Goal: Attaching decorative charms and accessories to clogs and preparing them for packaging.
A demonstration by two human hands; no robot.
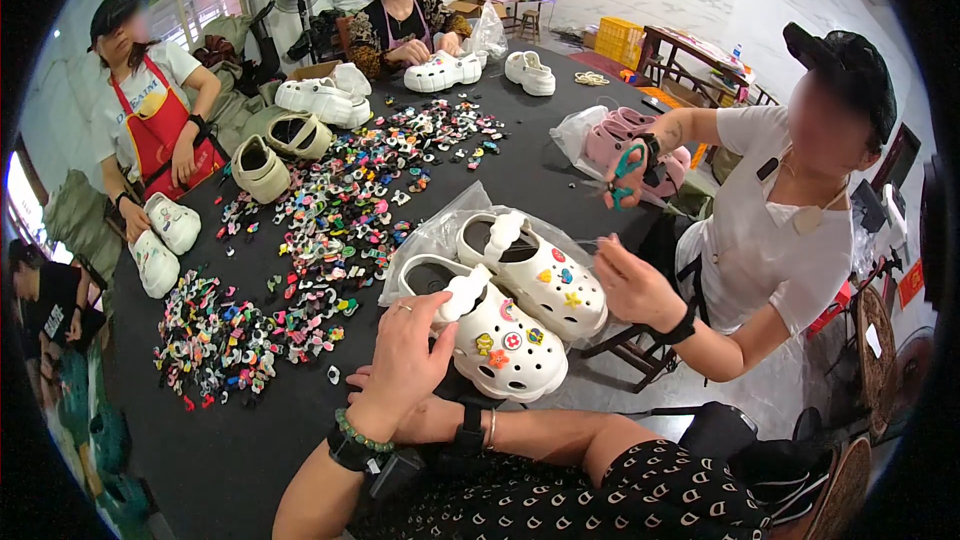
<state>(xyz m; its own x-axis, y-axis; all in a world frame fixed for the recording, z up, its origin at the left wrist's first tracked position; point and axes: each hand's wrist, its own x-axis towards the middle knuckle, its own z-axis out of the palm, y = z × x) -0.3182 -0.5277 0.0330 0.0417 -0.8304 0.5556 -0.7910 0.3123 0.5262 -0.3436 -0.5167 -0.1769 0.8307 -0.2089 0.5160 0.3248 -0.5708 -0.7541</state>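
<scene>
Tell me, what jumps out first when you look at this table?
The bright heap of tiny colourful charms spread across the middle of the black table. Near the front edge, the person's left hand rests on a white clog already dotted with charms.

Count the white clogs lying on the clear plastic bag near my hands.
2. The nearer clog is under the left hand, with charms on its toe. The farther clog lies beside it toward the co-worker on the right. Other clogs sit elsewhere on the table.

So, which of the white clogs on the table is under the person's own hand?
The near white clog with charms; the left hand rests on its heel strap, unlike its twin beside it.
</scene>
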